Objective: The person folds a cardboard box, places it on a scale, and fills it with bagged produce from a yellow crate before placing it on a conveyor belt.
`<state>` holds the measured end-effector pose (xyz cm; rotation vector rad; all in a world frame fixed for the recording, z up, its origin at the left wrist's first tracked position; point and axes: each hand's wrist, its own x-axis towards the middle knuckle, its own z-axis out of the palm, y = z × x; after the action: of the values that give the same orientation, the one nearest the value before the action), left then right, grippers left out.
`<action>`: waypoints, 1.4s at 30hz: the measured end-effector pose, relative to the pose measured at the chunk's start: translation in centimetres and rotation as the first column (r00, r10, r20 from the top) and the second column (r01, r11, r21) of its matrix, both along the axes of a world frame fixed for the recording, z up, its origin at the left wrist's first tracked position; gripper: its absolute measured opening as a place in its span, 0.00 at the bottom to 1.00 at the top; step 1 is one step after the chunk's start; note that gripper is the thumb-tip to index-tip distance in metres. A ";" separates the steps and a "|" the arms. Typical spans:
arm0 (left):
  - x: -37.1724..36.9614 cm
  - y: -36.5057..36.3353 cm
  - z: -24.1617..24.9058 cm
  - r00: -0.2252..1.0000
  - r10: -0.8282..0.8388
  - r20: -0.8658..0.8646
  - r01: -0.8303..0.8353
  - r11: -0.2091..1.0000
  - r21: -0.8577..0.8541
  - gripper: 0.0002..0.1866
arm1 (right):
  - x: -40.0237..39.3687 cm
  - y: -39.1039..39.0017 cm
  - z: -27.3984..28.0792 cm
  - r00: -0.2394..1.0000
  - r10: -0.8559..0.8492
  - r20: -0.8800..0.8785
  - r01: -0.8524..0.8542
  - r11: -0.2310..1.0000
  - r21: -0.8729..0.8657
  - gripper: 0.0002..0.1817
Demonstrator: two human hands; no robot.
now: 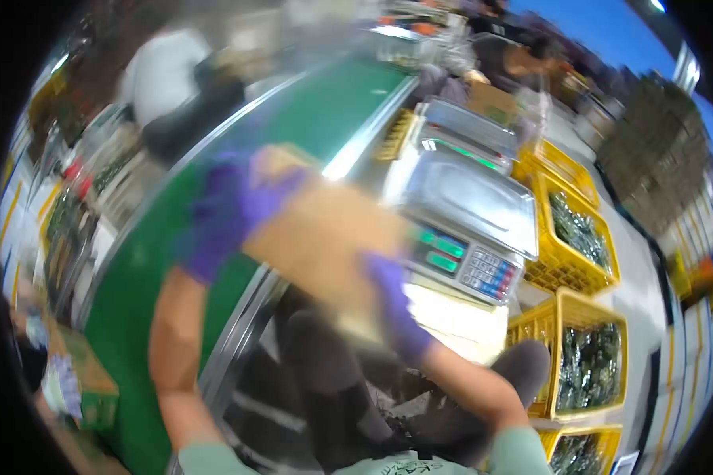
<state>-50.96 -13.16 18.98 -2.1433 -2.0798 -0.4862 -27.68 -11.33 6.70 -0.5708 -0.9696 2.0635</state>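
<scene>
A brown cardboard box [333,241], smeared by motion, is held in front of me over the near edge of the green conveyor belt [333,103]. My left hand [242,206], in a purple glove, grips the box at its far left end. Also gloved in purple, my right hand [396,305] is closed against the box's right side. The box's contents cannot be made out. Just right of the box is a digital scale [471,210] with a steel pan and lit green displays.
Yellow crates [566,356] with green, shiny wrapped goods stand along the right. A second scale [471,131] sits farther back. Across the belt a person in white [166,75] is blurred. Another person [507,59] works at the far end. Stacked boxes [657,150] rise at right.
</scene>
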 end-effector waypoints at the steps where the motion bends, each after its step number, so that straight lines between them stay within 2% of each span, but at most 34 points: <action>1: -1.8 -1.2 1.9 0.995 0.046 -0.089 -0.010 0.929 0.371 0.32 | -4.4 1.7 1.0 0.995 0.015 0.099 -0.038 0.972 0.233 0.24; 2: -1.0 -1.4 3.4 0.993 0.053 0.107 -0.104 0.820 0.562 0.32 | -8.7 3.5 2.2 0.983 -0.018 0.183 -0.067 0.891 0.449 0.25; 3: -0.1 -1.5 5.0 0.960 -0.023 0.279 -0.194 0.662 0.724 0.33 | -12.6 4.3 2.1 0.909 -0.149 0.390 -0.094 0.837 0.538 0.33; 4: 0.2 -1.9 5.7 0.994 0.083 0.065 -0.101 0.586 0.804 0.30 | -16.4 5.1 2.1 0.858 -0.209 0.468 -0.113 0.815 0.569 0.38; 5: 1.3 -2.1 5.9 0.996 0.082 0.023 -0.066 0.572 0.818 0.29 | -20.0 5.3 2.2 0.793 -0.230 0.563 -0.130 0.840 0.526 0.42; 6: 4.0 -2.4 6.4 0.997 -0.030 0.066 -0.034 0.610 0.792 0.29 | -22.8 5.7 2.1 0.726 -0.226 0.650 -0.135 0.879 0.456 0.46; 7: 6.6 -2.3 6.4 1.000 -0.002 0.003 -0.001 0.634 0.773 0.29 | -24.7 6.4 1.7 0.672 -0.214 0.710 -0.136 0.906 0.401 0.51; 8: 8.1 -1.8 6.0 0.999 -0.046 -0.015 0.041 0.636 0.771 0.31 | -22.7 5.6 3.9 0.730 -0.188 0.657 -0.069 0.936 0.345 0.43; 9: 9.3 -1.3 5.3 0.997 -0.060 -0.051 0.078 0.656 0.751 0.32 | -20.9 6.6 3.7 0.729 -0.194 0.656 -0.044 0.944 0.328 0.43; 10: 10.2 -1.2 4.6 0.994 -0.069 -0.085 0.109 0.670 0.734 0.33 | -19.1 7.9 3.7 0.848 -0.235 0.475 -0.097 0.813 0.575 0.45; 11: 10.7 -1.2 4.1 0.993 -0.081 -0.083 0.116 0.677 0.727 0.33 | -16.5 9.2 4.3 0.937 -0.207 0.281 -0.099 0.614 0.783 0.46; 12: 11.1 -1.2 3.4 0.991 -0.123 -0.050 0.122 0.702 0.702 0.33 | -9.3 10.2 6.9 0.944 -0.259 0.203 -0.033 0.540 0.841 0.48; 13: 11.5 -1.3 2.6 0.987 -0.159 -0.015 0.127 0.723 0.679 0.34 | -1.9 11.8 8.7 0.933 -0.340 0.120 0.045 0.438 0.898 0.40; 14: 11.8 -1.3 1.7 0.987 -0.159 -0.010 0.124 0.727 0.675 0.34 | 5.3 13.7 9.2 0.868 -0.496 0.022 0.156 0.314 0.936 0.32; 15: 12.0 -1.3 0.8 0.986 -0.160 0.044 0.095 0.760 0.643 0.34 | 12.7 15.8 9.1 0.724 -0.684 -0.091 0.268 0.157 0.951 0.25; 17: 12.6 -0.9 -1.0 0.971 -0.143 0.192 0.013 0.833 0.553 0.35 | 25.8 19.9 6.0 0.280 -0.936 -0.212 0.402 -0.086 0.911 0.10; 18: 13.6 -0.3 -1.7 0.972 -0.130 0.198 -0.001 0.836 0.549 0.35 | 31.2 20.6 1.5 0.282 -0.959 -0.002 0.544 0.158 0.824 0.13; 19: 14.6 0.5 -2.2 0.951 -0.249 0.184 0.108 0.824 0.556 0.34 | 36.5 21.3 -2.9 0.310 -0.930 0.196 0.669 0.360 0.650 0.16; 20: 15.7 1.3 -2.1 0.917 -0.363 0.165 0.215 0.798 0.562 0.34 | 39.2 20.1 -7.2 0.292 -0.922 0.256 0.536 0.379 0.755 0.18; 21: 18.8 1.8 -0.7 0.926 -0.317 0.205 0.184 0.854 0.487 0.34 | 43.1 21.5 -17.2 0.240 -0.795 0.557 0.395 0.604 0.692 0.22; 22: 20.3 2.8 -0.9 0.887 -0.389 0.251 0.242 0.852 0.464 0.35 | 43.0 19.7 -20.6 0.662 -0.512 0.547 0.341 0.856 0.388 0.27; 23: 21.5 4.0 -1.5 0.840 -0.456 0.295 0.302 0.844 0.444 0.35 | 41.8 17.2 -22.9 0.675 -0.380 0.632 0.297 0.925 0.239 0.33; 25: 24.0 6.1 -1.4 0.825 -0.559 0.081 0.492 0.782 0.382 0.38 | 38.4 12.2 -19.9 0.667 -0.100 0.738 0.106 0.994 0.039 0.36; 26: 25.2 6.7 -1.4 0.806 -0.587 0.077 0.531 0.774 0.344 0.37 | 38.6 12.5 -19.6 0.674 -0.090 0.733 0.095 0.995 0.035 0.36; 28: 26.8 7.8 -1.6 0.745 -0.664 0.063 0.626 0.729 0.278 0.35 | 40.5 12.3 -19.3 0.533 -0.245 0.810 0.065 0.966 0.249 0.34; 29: 27.5 8.0 -1.8 0.745 -0.664 0.066 0.627 0.731 0.271 0.35 | 41.8 12.5 -21.7 0.486 -0.320 0.814 0.128 0.947 0.296 0.31; 30: 28.2 8.1 -2.0 0.719 -0.683 0.124 0.638 0.721 0.271 0.34 | 43.1 11.7 -20.8 0.459 -0.347 0.818 0.138 0.937 0.320 0.26; 32: 29.4 8.5 -2.2 0.684 -0.706 0.185 0.649 0.704 0.287 0.33 | 45.2 10.1 -19.2 0.427 -0.657 0.622 0.359 0.754 0.550 0.20; 34: 30.3 8.2 -2.4 0.652 -0.734 0.188 0.686 0.677 0.267 0.34 | 47.7 9.4 -16.2 0.250 -0.895 0.370 0.410 0.444 0.797 0.15; 37: 31.5 8.3 -2.9 0.592 -0.774 0.225 0.727 0.633 0.265 0.34 | 50.3 6.8 -6.5 0.054 -0.931 0.360 0.386 0.352 0.853 0.15; 38: 31.8 8.5 -3.1 0.556 -0.794 0.246 0.756 0.606 0.248 0.35 | 50.4 5.7 -3.4 0.041 -0.923 0.383 0.473 0.356 0.806 0.16; 39: 32.1 8.5 -3.1 0.535 -0.793 0.290 0.759 0.602 0.247 0.37 | 51.2 4.8 -2.2 0.032 -0.926 0.376 0.464 0.347 0.815 0.16; 40: 32.6 8.7 -3.2 0.528 -0.798 0.291 0.758 0.597 0.262 0.37 | 52.2 3.8 -1.2 -0.056 -0.959 0.279 0.320 0.247 0.915 0.15; 42: 33.5 8.9 -3.2 0.472 -0.709 0.524 0.720 0.653 0.236 0.42 | 51.6 2.1 1.8 -0.127 -0.979 0.158 0.145 0.139 0.980 0.17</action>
<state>-17.50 -4.22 15.82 -3.1292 -1.1592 -1.3657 23.91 -9.26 8.54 -1.4461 -1.4573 -0.0952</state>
